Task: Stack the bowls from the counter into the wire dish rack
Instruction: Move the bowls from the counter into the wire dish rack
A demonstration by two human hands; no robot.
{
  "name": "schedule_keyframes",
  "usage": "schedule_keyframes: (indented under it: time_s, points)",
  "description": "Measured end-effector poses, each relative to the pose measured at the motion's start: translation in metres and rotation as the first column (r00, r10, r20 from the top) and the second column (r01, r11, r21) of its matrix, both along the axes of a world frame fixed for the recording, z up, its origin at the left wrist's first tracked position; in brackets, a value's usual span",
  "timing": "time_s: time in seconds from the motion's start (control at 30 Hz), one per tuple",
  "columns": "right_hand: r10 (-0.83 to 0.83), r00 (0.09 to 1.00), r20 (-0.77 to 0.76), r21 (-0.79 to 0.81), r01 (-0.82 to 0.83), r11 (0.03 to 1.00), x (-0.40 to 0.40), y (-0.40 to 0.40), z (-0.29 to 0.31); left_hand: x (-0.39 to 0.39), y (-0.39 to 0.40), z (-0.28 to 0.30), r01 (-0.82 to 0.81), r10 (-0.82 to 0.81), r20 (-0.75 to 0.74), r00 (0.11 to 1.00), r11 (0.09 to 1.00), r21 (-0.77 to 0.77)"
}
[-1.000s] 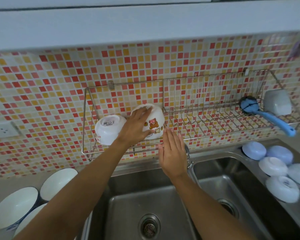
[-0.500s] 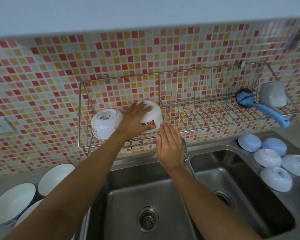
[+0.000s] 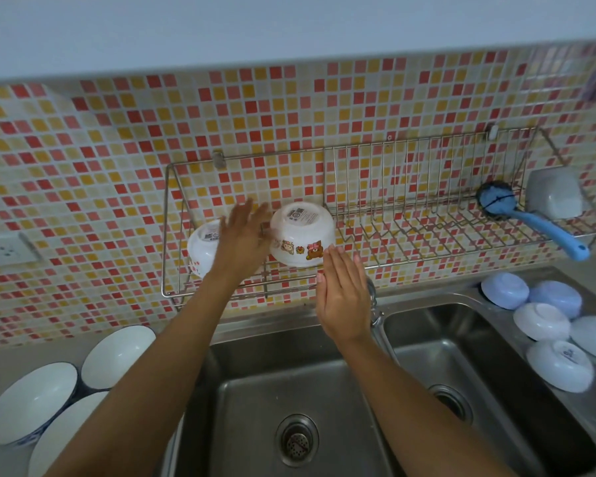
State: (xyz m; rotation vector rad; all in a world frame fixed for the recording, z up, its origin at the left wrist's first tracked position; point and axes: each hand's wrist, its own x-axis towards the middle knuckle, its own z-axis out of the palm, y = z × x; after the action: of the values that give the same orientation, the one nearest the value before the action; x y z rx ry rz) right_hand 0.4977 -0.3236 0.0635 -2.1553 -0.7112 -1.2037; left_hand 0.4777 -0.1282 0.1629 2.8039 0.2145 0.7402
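A wire dish rack (image 3: pixel 427 232) hangs on the tiled wall above the sink. In its left end a white bowl with cartoon bears (image 3: pixel 301 234) sits upside down. A second white bowl (image 3: pixel 202 247) lies to its left, partly hidden by my left hand (image 3: pixel 243 241). That hand is open, fingers spread, just left of the bear bowl and off it. My right hand (image 3: pixel 343 292) is open and flat, its fingertips at the bear bowl's lower right edge. Three white bowls (image 3: pixel 31 402) stand upright on the left counter. Several pale bowls (image 3: pixel 544 321) lie upside down on the right counter.
A blue dish brush (image 3: pixel 527 218) and a grey cup (image 3: pixel 554 194) occupy the rack's right end. The tap (image 3: pixel 375 315) stands just right of my right hand. A double steel sink (image 3: pixel 324 407) lies below. A wall socket (image 3: pixel 4 251) is at the left.
My left hand has let go of the bear bowl and slid left, fingers spread. The bowl now rests upside down in the rack. My right hand stays beside it.
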Motion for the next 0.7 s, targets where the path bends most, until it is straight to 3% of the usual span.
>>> schedule_keyframes:
  time_s: [0.07,0.13,0.37,0.5,0.63,0.7]
  points:
    - [0.005,1.0,0.003,0.006,-0.005,1.0,0.0,0.0,0.0,-0.012,0.02,-0.008,-0.175,0.181,-0.066,0.981,0.981,0.089]
    - [0.01,1.0,0.008,0.006,-0.01,1.0,-0.001,0.0,0.001,-0.022,0.036,-0.014,-0.235,0.246,-0.141,0.959,0.968,0.093]
    - [0.01,0.997,-0.079,-0.034,-0.012,0.999,-0.007,-0.003,0.006,-0.028,0.046,-0.014,-0.178,0.174,-0.155,0.972,0.984,-0.009]
    - [-0.003,0.97,-0.241,-0.049,-0.009,0.999,-0.018,-0.002,0.014,-0.053,0.031,-0.012,-0.198,0.201,0.027,0.979,0.976,-0.088]
    - [0.068,0.912,-0.405,-0.009,-0.078,0.997,-0.063,0.007,0.003,-0.112,0.015,-0.051,-0.165,0.157,0.071,0.985,0.979,0.122]
    - [0.133,0.851,-0.507,-0.037,-0.176,0.984,-0.096,0.018,-0.02,-0.141,0.016,-0.073,-0.126,0.12,0.049,0.992,0.98,0.155]
